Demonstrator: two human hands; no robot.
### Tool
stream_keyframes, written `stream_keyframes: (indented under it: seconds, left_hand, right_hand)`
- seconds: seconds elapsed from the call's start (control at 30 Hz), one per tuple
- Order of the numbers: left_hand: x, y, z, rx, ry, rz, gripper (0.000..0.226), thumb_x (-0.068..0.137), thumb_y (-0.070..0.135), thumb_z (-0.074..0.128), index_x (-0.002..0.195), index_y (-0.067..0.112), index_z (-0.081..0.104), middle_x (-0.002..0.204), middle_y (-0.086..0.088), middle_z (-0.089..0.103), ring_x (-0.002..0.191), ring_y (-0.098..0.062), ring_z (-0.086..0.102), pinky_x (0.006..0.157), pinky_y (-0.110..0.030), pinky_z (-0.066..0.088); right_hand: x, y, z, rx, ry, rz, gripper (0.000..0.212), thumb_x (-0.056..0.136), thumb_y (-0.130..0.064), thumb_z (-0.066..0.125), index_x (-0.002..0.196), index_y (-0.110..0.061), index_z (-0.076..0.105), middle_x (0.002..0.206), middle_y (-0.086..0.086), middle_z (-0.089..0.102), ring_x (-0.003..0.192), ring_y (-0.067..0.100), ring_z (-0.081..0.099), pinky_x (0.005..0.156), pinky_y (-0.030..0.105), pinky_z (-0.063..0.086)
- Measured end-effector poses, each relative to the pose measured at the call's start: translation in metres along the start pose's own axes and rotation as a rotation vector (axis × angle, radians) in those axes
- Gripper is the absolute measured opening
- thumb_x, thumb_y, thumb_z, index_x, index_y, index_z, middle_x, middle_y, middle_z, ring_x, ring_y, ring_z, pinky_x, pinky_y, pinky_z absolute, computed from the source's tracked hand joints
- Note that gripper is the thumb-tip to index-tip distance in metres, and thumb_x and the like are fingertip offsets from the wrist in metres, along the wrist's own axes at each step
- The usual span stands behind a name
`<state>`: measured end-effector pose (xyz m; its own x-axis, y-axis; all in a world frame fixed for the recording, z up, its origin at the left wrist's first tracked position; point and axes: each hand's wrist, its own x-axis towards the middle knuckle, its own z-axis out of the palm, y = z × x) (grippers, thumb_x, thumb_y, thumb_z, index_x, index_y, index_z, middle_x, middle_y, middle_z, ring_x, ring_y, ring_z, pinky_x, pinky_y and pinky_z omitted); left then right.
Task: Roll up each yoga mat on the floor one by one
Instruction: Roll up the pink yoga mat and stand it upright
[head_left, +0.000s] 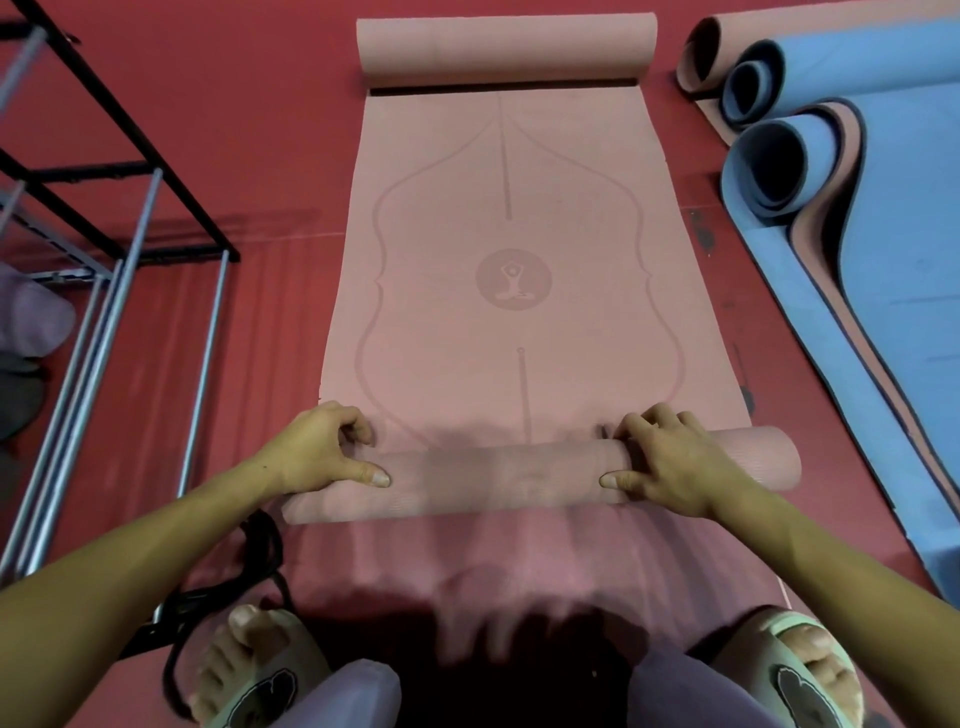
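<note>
A: What are the fingers doing?

B: Both hands are on the near roll of the pink mat (511, 291). The left hand (317, 449) sits near the roll's left end, its fingers (358, 426) curled over the far side and the thumb pressed along the top. The right hand (670, 462) sits right of the middle, fingers bent over the far edge, thumb pointing inward along the roll. Each hand is curled round the roll (519, 480), gripping it.

A: And where is the mat itself?

B: It lies lengthwise on the red floor (234, 104), running away from the person. The near end is rolled into a tube under the hands, slightly skewed, its right end sticking out past the right hand. The middle stretch is flat, showing a printed outline and a round emblem of a seated figure (513, 278). The far end curls up into a second roll (506, 49).

A: What is around it?

B: To the right, blue mats (893, 208) lie on the floor, just beside the pink one, their far ends loosely rolled, with pink undersides showing at the edges. To the left stands a metal rack (119, 249) with black and grey bars. A black strap (260, 551) lies on the floor by the left forearm. At the bottom, the person's feet in pale sandals (789, 670) sit either side of the knees, which are covered in lilac cloth.
</note>
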<state>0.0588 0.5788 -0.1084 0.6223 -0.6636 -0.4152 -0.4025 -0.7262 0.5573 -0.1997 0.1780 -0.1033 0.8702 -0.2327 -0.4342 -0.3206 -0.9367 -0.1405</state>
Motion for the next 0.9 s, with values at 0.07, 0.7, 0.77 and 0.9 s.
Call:
stream_keyframes:
  seconds: [0.07, 0.7, 0.77, 0.9]
  left_hand:
    - [0.001, 0.0, -0.002, 0.019, -0.004, -0.007, 0.08, 0.036, 0.095, 0.079, 0.091, 0.038, 0.07, 0.097, 0.014, 0.067, 0.087, -0.002, 0.062, 0.083, -0.032, 0.055]
    - [-0.022, 0.052, 0.014, 0.439, 0.149, 0.176, 0.042, 0.092, 0.046, 0.042, 0.127, 0.047, 0.065, 0.124, 0.027, 0.064, 0.108, -0.012, 0.061, 0.079, -0.034, 0.053]
    - [-0.026, 0.057, 0.017, 0.484, 0.157, 0.175, 0.049, 0.087, 0.058, 0.041, 0.126, 0.042, 0.067, 0.121, 0.02, 0.066, 0.105, -0.016, 0.063, 0.078, -0.037, 0.052]
    - [-0.03, 0.066, 0.025, 0.577, 0.222, 0.174, 0.067, 0.069, 0.076, 0.057, 0.121, 0.037, 0.07, 0.112, 0.017, 0.066, 0.096, -0.017, 0.063, 0.075, -0.036, 0.047]
  right_hand:
    - [-0.003, -0.004, -0.006, 0.001, 0.029, -0.012, 0.109, 0.06, -0.108, 0.024, 0.128, -0.03, 0.058, 0.12, 0.005, 0.051, 0.111, 0.031, 0.049, 0.106, 0.045, 0.04]
    - [-0.007, -0.024, -0.012, -0.013, 0.299, 0.139, 0.055, 0.087, -0.078, 0.052, 0.123, -0.039, 0.067, 0.119, -0.003, 0.062, 0.11, 0.031, 0.054, 0.087, 0.049, 0.051]
    - [-0.005, -0.024, -0.011, -0.013, 0.327, 0.136, 0.055, 0.088, -0.078, 0.048, 0.116, -0.035, 0.066, 0.113, -0.005, 0.065, 0.105, 0.03, 0.057, 0.084, 0.047, 0.052]
    - [-0.009, -0.025, -0.009, -0.044, 0.362, 0.104, 0.061, 0.095, -0.079, 0.033, 0.107, -0.029, 0.066, 0.107, -0.005, 0.068, 0.098, 0.03, 0.057, 0.082, 0.048, 0.052]
